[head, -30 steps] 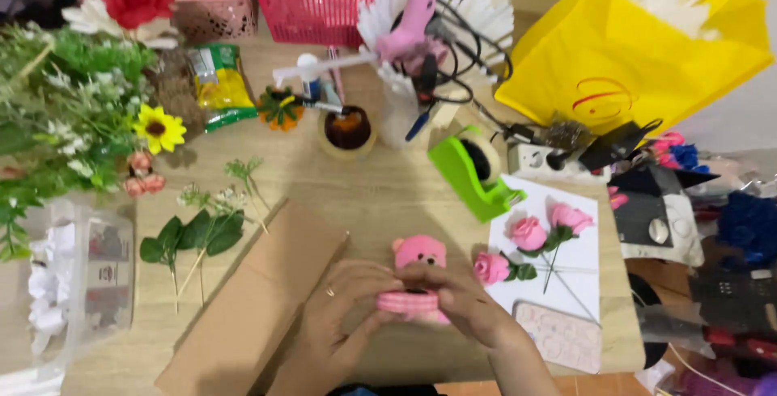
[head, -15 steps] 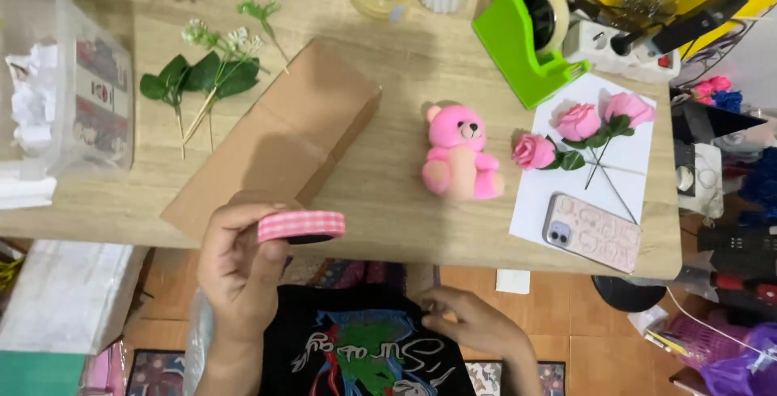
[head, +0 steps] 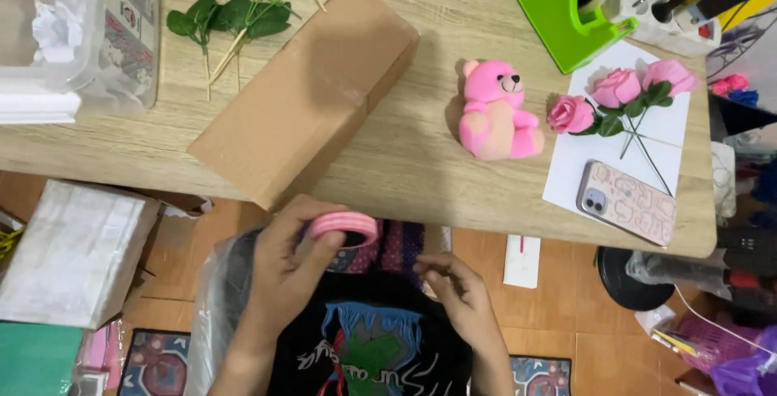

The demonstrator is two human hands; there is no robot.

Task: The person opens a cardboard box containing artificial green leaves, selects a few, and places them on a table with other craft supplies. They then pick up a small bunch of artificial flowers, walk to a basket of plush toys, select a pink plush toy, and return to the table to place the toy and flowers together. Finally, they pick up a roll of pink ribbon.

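Observation:
My left hand [head: 285,260] holds a pink ribbon roll [head: 345,227] flat, just below the wooden table's front edge [head: 421,202], over my lap. My right hand [head: 453,287] hovers beside it with fingers pinched together, holding nothing that I can make out. On the table above sit a long brown cardboard box [head: 312,93] and a small pink teddy bear [head: 495,113]. Three pink artificial roses [head: 619,93] lie on a white sheet [head: 627,133], with a phone in a patterned case [head: 627,202] at its lower corner.
A green tape dispenser [head: 566,8] stands at the back right. Leafy sprigs with small white flowers [head: 235,12] lie at the back, next to a clear plastic tub [head: 81,40] on the left. A white box [head: 73,250] and a black stool [head: 631,279] are on the floor.
The view tilted down from the table to my lap. Both hands left the teddy bear on the table; my left hand now holds the ribbon roll and my right hand came up beside it.

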